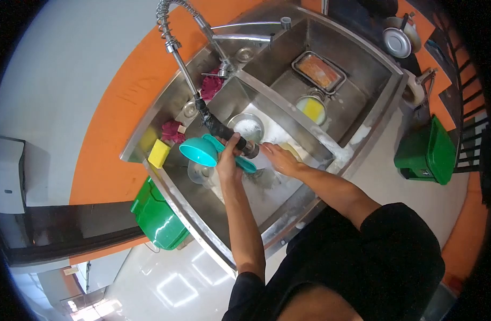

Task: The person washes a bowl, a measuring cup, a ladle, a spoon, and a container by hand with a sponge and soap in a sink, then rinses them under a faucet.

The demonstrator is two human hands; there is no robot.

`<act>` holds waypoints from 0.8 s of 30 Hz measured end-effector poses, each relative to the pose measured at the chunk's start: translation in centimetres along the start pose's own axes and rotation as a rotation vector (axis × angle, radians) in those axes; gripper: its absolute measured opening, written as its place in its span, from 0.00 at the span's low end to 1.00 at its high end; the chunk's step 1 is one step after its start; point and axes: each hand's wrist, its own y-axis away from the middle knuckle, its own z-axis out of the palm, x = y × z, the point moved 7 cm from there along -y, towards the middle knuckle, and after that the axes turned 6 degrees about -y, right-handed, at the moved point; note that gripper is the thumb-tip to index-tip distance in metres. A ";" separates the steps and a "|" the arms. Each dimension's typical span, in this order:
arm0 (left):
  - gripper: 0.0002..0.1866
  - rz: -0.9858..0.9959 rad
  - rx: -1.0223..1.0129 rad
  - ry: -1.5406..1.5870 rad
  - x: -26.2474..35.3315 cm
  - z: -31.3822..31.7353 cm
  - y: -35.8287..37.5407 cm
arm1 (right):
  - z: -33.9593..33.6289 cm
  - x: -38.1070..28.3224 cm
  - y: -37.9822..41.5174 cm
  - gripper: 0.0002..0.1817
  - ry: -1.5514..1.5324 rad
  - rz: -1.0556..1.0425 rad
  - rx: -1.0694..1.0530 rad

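Note:
My left hand is closed around a teal ladle, whose bowl points left over the sink. The black spray hose passes against the same hand, its nozzle pointing down to the right. Beside the nozzle tip, my right hand has its fingers bent together at something pale that I cannot make out. Below both hands lies the left basin, with suds and a round metal bowl in it.
The right basin holds a rectangular tray and a yellow sponge in a round dish. Another yellow sponge and maroon cloths lie along the left ledge. Green bins flank the sink; pans hang at upper right.

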 end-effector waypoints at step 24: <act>0.31 0.034 0.081 -0.087 -2.2 -1.8 -0.8 | 2.3 5.5 0.4 0.20 -0.965 0.797 -0.004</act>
